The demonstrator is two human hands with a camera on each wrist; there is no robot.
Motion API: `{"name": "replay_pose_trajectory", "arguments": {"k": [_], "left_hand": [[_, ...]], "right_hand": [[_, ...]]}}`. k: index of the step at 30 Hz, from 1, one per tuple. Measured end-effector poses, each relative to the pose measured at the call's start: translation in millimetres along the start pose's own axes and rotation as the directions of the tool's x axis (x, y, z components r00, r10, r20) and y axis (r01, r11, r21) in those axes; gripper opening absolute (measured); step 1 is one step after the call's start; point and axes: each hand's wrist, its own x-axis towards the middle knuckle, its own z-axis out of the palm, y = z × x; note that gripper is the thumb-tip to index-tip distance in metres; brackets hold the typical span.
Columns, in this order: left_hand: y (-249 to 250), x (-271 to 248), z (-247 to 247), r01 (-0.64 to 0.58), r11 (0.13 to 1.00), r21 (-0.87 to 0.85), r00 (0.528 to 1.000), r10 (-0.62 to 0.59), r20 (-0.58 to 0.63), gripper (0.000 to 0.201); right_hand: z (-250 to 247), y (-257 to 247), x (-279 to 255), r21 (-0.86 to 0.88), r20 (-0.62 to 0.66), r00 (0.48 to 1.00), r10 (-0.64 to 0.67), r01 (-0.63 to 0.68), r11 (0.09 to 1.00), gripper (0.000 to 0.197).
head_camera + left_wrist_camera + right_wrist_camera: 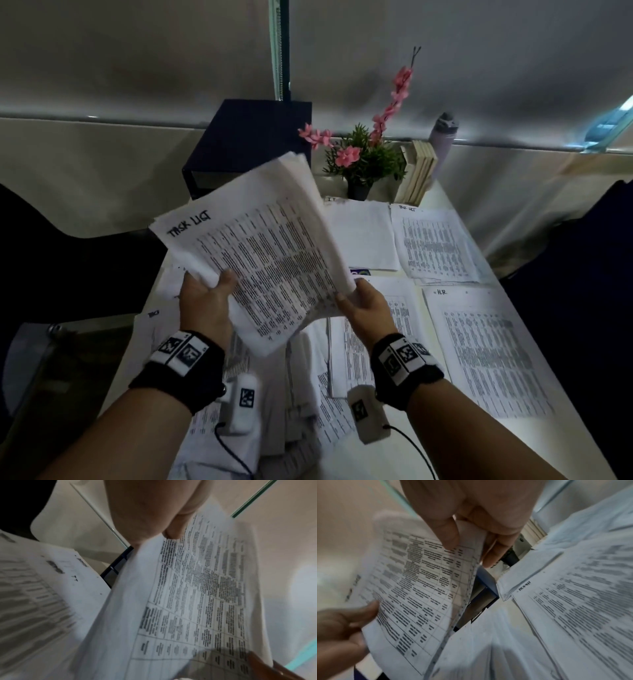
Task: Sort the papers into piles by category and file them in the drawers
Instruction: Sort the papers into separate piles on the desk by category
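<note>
I hold a thick stack of printed papers above the table, its top sheet headed "TASK LIST". My left hand grips the stack's left edge, thumb on top. My right hand pinches the right edge, thumb on the printed side and fingers behind. The left wrist view shows the same stack from below, beside my left thumb. On the white table lie sorted piles: one marked "H.R.", one marked "TASK LIST", one marked "I.T.", and loose sheets under my wrists.
A dark blue drawer box stands at the back of the table. Beside it are a potted plant with pink flowers, upright books and a grey bottle. Dark chairs flank the table on both sides.
</note>
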Motion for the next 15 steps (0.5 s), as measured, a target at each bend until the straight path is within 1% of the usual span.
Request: {"name": "replay_pose_trajectory", "arguments": {"k": [1, 2, 3, 4, 5, 6, 7, 8, 9, 10, 11, 12, 13, 14, 15], "left_hand": [[1.2, -0.6, 7.8, 0.032, 0.999, -0.024, 0.999, -0.032, -0.003, 0.04], [-0.1, -0.7, 15.6, 0.053, 0.998, -0.046, 0.999, -0.053, -0.005, 0.043], [-1.9, -1.6, 23.0, 0.076, 0.996, -0.047, 0.997, -0.077, -0.012, 0.046], [-7.5, -1.0, 30.9, 0.108, 0.994, -0.033, 0.994, -0.109, -0.013, 0.049], [-12.5, -0.4, 38.5, 0.14, 0.99, -0.016, 0.99, -0.141, -0.025, 0.054], [-16.8, -0.8, 46.3, 0.173, 0.985, -0.016, 0.984, -0.174, -0.033, 0.058], [-19.8, -3.2, 54.5, 0.198, 0.98, -0.014, 0.979, -0.198, -0.042, 0.062], [-24.0, -3.5, 62.2, 0.214, 0.977, 0.007, 0.976, -0.214, -0.041, 0.063], [-27.2, -4.8, 70.3, 0.213, 0.976, 0.046, 0.977, -0.212, -0.024, 0.059], [-29.7, -7.0, 77.8, 0.196, 0.978, 0.075, 0.98, -0.198, 0.014, 0.052], [-32.0, -10.1, 85.9, 0.173, 0.981, 0.093, 0.981, -0.18, 0.077, 0.044], [-35.5, -11.9, 92.2, 0.171, 0.978, 0.115, 0.971, -0.187, 0.146, 0.039], [-40.8, -12.6, 97.6, 0.176, 0.974, 0.145, 0.953, -0.205, 0.222, 0.042], [-47.9, -12.4, 100.2, 0.153, 0.966, 0.208, 0.937, -0.209, 0.281, 0.052], [-56.6, -11.1, 100.3, 0.101, 0.945, 0.312, 0.923, -0.206, 0.326, 0.067]], "right_hand": [[-6.6, 3.1, 1.1, 0.03, -0.057, 0.998, 0.026, -0.024, 0.999, 0.006], [-12.3, 5.6, 1.8, 0.085, -0.124, 0.99, 0.066, -0.056, 0.995, 0.009], [-18.1, 9.4, 2.7, 0.174, -0.178, 0.978, 0.11, -0.079, 0.982, 0.009], [-23.1, 10.1, 2.0, 0.303, -0.199, 0.965, 0.169, -0.103, 0.947, 0.006], [-27.8, 11.5, 1.7, 0.441, -0.182, 0.957, 0.225, -0.125, 0.889, 0.004], [-31.7, 10.4, 0.3, 0.553, -0.134, 0.955, 0.266, -0.15, 0.82, 0.005], [-36.6, 10.0, -0.6, 0.606, -0.078, 0.953, 0.293, -0.188, 0.773, 0.01], [-41.8, 8.2, -1.5, 0.605, -0.018, 0.953, 0.302, -0.23, 0.763, 0.015], [-47.0, 6.9, -2.7, 0.558, 0.034, 0.95, 0.31, -0.276, 0.783, 0.016], [-51.4, 7.0, -2.6, 0.469, 0.072, 0.941, 0.329, -0.324, 0.822, 0.012], [-56.2, 8.7, -0.5, 0.369, 0.072, 0.93, 0.361, -0.361, 0.856, 0.006], [-61.8, 9.9, 2.4, 0.289, 0.019, 0.923, 0.386, -0.374, 0.881, 0.006], [-68.4, 13.9, 7.1, 0.248, -0.064, 0.915, 0.398, -0.372, 0.894, 0.007], [-77.9, 18.2, 13.6, 0.245, -0.156, 0.902, 0.402, -0.359, 0.9, 0.007], [-90.7, 23.2, 22.3, 0.291, -0.261, 0.872, 0.413, -0.337, 0.895, 0.011]]}}
